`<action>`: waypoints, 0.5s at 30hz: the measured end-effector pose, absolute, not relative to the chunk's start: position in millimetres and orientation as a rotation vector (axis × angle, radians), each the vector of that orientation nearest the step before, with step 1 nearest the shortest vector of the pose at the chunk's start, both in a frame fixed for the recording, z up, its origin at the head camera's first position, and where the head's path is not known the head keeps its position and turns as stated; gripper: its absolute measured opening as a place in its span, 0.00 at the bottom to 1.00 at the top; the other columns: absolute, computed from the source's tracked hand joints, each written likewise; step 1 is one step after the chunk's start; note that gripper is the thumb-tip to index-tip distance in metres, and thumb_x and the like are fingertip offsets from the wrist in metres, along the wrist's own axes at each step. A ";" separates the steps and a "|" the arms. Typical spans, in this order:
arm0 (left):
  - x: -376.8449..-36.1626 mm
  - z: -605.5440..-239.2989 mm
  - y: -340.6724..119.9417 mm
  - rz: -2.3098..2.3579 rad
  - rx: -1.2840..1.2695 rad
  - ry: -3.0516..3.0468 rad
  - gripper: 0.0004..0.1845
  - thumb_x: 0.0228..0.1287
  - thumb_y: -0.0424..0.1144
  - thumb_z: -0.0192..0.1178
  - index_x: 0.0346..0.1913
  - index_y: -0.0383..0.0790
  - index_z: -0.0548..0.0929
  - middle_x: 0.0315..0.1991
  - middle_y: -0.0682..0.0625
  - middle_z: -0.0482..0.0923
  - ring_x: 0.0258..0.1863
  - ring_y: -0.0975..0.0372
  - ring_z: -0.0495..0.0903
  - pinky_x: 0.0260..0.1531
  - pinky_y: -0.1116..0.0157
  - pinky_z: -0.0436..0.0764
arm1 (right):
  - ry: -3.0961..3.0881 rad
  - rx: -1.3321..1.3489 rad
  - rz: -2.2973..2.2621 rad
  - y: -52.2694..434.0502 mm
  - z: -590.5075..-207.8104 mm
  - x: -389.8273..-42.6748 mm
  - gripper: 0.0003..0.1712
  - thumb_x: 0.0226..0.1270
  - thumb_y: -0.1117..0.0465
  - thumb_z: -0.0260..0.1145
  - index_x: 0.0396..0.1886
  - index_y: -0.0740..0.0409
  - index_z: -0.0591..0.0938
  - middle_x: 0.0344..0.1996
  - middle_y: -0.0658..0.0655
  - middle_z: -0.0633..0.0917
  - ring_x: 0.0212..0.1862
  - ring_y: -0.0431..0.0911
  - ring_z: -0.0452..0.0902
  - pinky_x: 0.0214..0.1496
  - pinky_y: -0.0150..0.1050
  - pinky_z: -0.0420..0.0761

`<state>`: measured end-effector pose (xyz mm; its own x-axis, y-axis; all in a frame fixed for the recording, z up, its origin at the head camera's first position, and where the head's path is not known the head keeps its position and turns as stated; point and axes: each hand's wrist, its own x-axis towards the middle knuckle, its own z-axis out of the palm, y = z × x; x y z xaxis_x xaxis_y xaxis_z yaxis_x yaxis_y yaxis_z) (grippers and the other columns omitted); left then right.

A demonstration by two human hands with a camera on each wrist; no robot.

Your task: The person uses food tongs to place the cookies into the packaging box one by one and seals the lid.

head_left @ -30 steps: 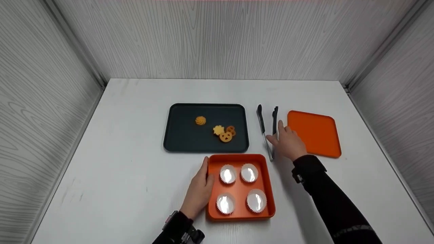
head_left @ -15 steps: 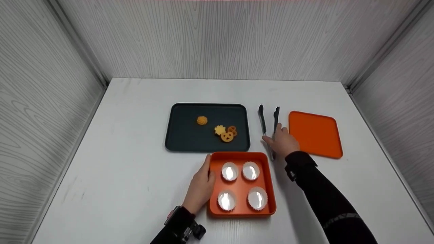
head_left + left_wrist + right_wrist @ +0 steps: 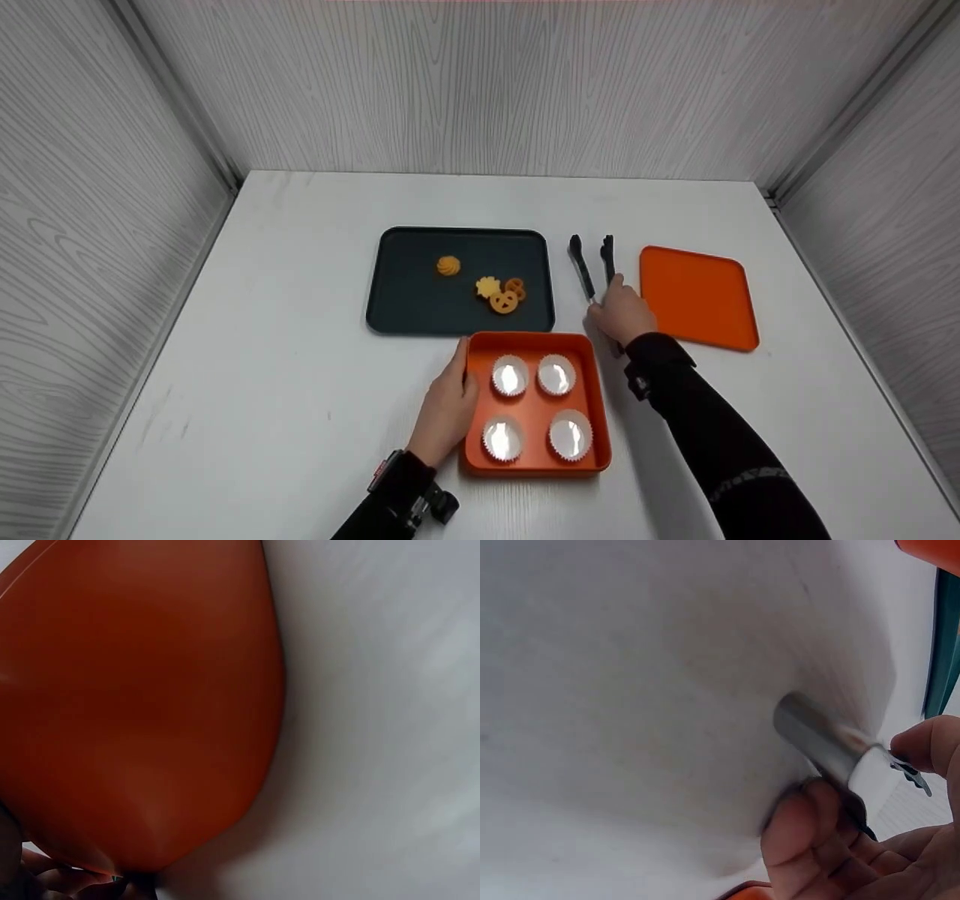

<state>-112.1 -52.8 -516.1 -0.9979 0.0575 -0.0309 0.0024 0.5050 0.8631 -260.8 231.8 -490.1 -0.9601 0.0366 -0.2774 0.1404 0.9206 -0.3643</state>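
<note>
On the white table [image 3: 300,420], a square orange plastic tray [image 3: 529,459] holds four white paper cupcake liners [image 3: 510,376], and the person's left hand [image 3: 448,409] rests against that tray's left wall. Just behind the orange tray lies a dark rectangular tray [image 3: 420,300] carrying a few golden biscuits [image 3: 501,292]. To the orange tray's right and a little behind, the right hand [image 3: 621,316] grips a pair of black-tipped metal tongs [image 3: 581,266], with a flat orange square lid [image 3: 697,296] lying just beyond them.
</note>
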 end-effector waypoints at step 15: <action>-111.6 -516.1 -51.3 1.513 0.027 2.689 0.32 0.80 0.38 0.48 0.81 0.36 0.55 0.77 0.43 0.63 0.74 0.52 0.67 0.73 0.50 0.66 | 3.030 -0.047 -0.697 250.5 -488.1 -252.5 0.38 0.72 0.58 0.56 0.77 0.71 0.59 0.61 0.77 0.72 0.46 0.70 0.78 0.48 0.64 0.82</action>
